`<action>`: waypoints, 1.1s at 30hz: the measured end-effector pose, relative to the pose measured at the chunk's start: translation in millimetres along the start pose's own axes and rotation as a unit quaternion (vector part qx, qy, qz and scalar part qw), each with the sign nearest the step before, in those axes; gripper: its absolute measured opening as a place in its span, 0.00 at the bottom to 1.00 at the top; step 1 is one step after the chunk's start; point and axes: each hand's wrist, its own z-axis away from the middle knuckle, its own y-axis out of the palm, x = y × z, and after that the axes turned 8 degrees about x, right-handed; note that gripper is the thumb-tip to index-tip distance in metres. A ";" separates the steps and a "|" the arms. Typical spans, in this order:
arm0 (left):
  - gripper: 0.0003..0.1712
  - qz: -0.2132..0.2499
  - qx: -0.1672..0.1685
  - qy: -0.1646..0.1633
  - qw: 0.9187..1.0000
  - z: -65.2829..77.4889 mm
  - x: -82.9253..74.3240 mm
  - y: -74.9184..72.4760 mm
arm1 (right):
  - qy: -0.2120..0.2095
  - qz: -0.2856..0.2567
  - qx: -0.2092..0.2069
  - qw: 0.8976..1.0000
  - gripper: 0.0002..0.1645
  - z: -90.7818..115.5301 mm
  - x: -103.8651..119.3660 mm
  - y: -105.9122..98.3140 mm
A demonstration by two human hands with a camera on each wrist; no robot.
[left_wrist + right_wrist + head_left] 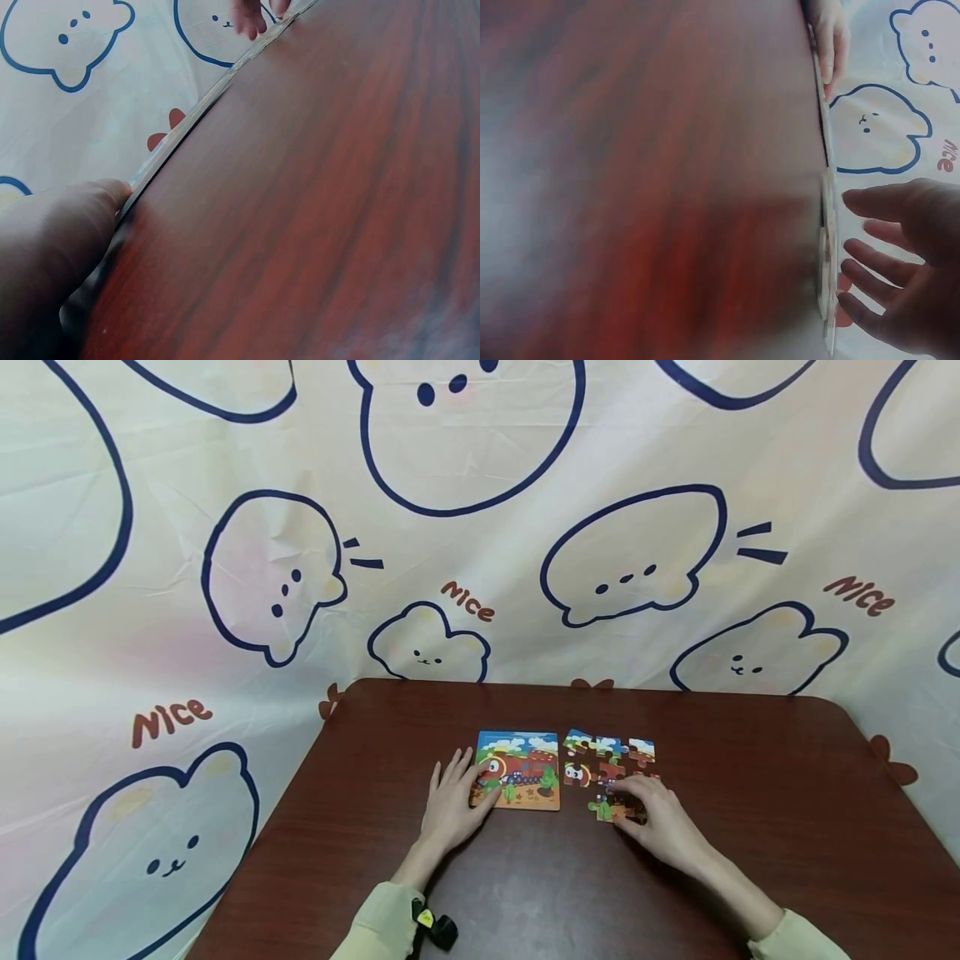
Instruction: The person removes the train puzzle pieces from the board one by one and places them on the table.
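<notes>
A square picture puzzle board [527, 770], showing a red train with cacti under a blue sky, lies flat on the table. My left hand [452, 806] rests along its left edge, fingers extended and the thumb near the lower left corner. Several loose jigsaw pieces [577, 774] lie right of the board in rough rows. Over the lower right ones my right hand [663, 822] spreads its fingers and thumb, partly hiding them. Beside its thumb is a green cactus piece [602, 808]. In the right wrist view, the fingers [877, 262] are apart, right at the thin piece edges [824, 277].
The dark reddish-brown wooden table [525, 893] has rounded far corners. Behind it hangs a pale curtain [465, 460] with blue-outlined cartoon animals. A black strap with a small camera [442, 931] sits at my left wrist.
</notes>
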 end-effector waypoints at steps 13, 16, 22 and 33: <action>0.34 0.017 0.020 0.011 1.000 0.7 1.8 -5.0 | -0.009 -0.175 0.015 0.984 0.36 -32.2 16.8 1.5; 0.35 0.035 0.037 0.017 0.999 1.0 3.1 -10.5 | -0.007 -0.191 0.030 0.981 0.35 -40.6 21.1 7.1; 0.34 0.037 0.055 0.021 0.998 -5.7 6.5 -26.9 | -0.013 -0.197 0.058 0.979 0.33 -60.5 35.1 20.2; 0.32 -0.011 0.095 0.020 0.995 -14.7 13.7 -32.8 | -0.043 -0.103 0.123 0.986 0.27 -98.4 75.9 54.8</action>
